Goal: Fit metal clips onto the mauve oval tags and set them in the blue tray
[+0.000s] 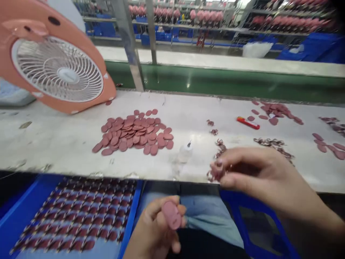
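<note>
My left hand [159, 225], below the bench edge, pinches a flat pink oval piece [171, 215] with small slots in its face. Over the front edge of the bench, my right hand [250, 176] has thumb and forefinger closed on a small reddish-brown curled piece [217, 169], whose exact kind is blurred. Just beyond those fingertips lies a little cluster of similar curled pieces [220, 148]. A large heap of pink ovals [134, 131] is spread on the left of the bench. Between heap and right hand stands a small clear bottle [185, 153] with a dark tip.
An orange fan [67, 75] stands at the back left of the white bench [188, 108]. A blue tray [136, 205] at lower left holds rows of pink ovals with dark strips. A red cutter-like tool [248, 123] and more ovals [277, 109] lie right. Beyond runs a green belt [215, 81].
</note>
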### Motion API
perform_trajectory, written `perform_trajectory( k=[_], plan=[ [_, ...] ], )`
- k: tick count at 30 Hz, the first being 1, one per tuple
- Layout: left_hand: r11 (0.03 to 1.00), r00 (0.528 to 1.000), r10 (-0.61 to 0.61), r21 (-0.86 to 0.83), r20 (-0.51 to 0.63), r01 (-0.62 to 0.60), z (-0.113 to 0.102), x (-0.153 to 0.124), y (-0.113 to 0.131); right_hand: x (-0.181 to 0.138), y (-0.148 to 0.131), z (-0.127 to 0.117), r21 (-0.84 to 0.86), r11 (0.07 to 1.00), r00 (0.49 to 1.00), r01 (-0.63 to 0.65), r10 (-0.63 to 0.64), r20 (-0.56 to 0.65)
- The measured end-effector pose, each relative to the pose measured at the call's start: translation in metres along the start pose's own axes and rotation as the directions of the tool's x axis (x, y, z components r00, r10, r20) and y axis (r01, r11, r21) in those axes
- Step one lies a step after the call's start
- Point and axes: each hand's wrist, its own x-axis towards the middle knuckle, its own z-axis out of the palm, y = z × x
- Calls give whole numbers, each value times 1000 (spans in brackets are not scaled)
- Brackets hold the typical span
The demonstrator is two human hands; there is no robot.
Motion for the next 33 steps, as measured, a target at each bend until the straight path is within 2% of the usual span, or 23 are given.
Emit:
perform_trajectory(
  k=[2,4,7,9,25,33],
  plan=[
    [1000,999,-21,8,45,20,2,-5,-6,-18,-4,26,80,996,995,31,-38,92],
    [999,990,-35,12,135,33,-3,-8,-12,-26,-3,43,115,989,987,88,-102,121],
    [1000,960,-17,-14,279,21,-15,-10,-18,-29,-1,56,118,984,974,136,-155,168],
    [999,947,3,-40,322,11,-21,-10,-20,-29,-1,59,104,984,962,148,-167,215],
    [998,949,-27,-53,315,46,-25,-10,-22,-27,-6,54,-57,958,891,281,-239,385],
    [998,948,-47,-34,314,60,-25,-8,-21,-21,-7,54,-32,961,871,275,-235,432]
  ],
)
